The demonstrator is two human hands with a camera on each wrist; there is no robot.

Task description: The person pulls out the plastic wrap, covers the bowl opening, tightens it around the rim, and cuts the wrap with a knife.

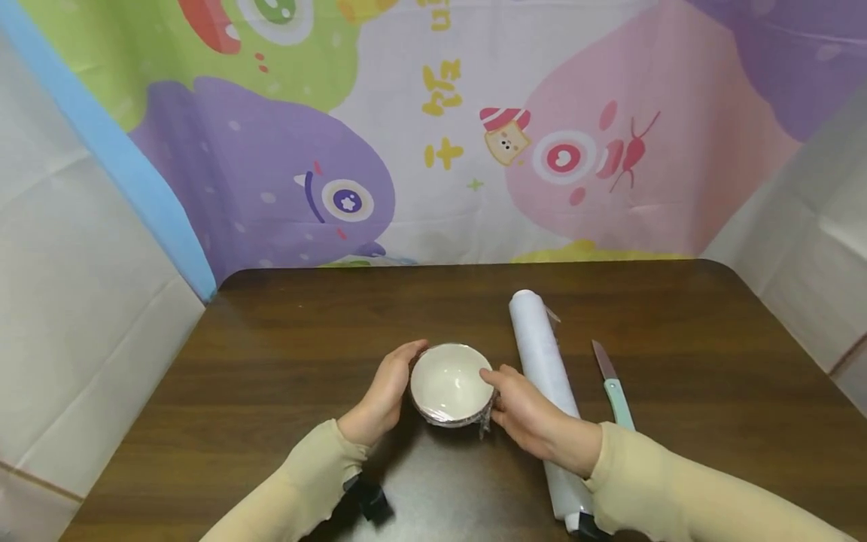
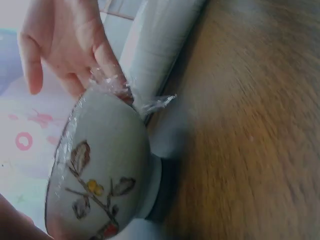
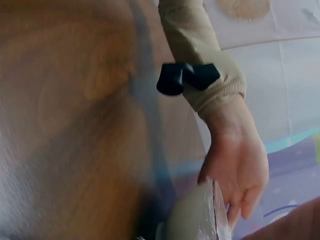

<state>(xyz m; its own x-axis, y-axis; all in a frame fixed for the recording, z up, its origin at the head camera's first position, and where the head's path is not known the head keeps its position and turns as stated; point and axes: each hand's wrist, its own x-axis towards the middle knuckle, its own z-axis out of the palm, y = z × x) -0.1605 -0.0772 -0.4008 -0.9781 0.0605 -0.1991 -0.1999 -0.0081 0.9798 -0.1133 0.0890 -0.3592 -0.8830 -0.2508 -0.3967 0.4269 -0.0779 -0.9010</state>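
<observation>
A white bowl (image 1: 451, 382) is between the two hands, its top and rim covered with clear cling film (image 1: 439, 414). In the left wrist view, the outside of the bowl (image 2: 107, 150) shows a branch with leaves and yellow berries. My left hand (image 1: 381, 391) lies along the bowl's left side with its fingers extended. On the other side, my right hand (image 1: 531, 414) touches the film at the bowl's right edge, its thumb near the rim. Loose film (image 2: 155, 104) gathers and sticks out there. The fingertips behind the bowl are partly hidden.
A long white roll of cling film (image 1: 545, 354) lies right of the bowl, partly under the right forearm. Farther right is a knife (image 1: 612, 384) with a mint-green handle. The brown wooden table (image 1: 305, 324) meets a cartoon-print curtain (image 1: 433, 218) at the back.
</observation>
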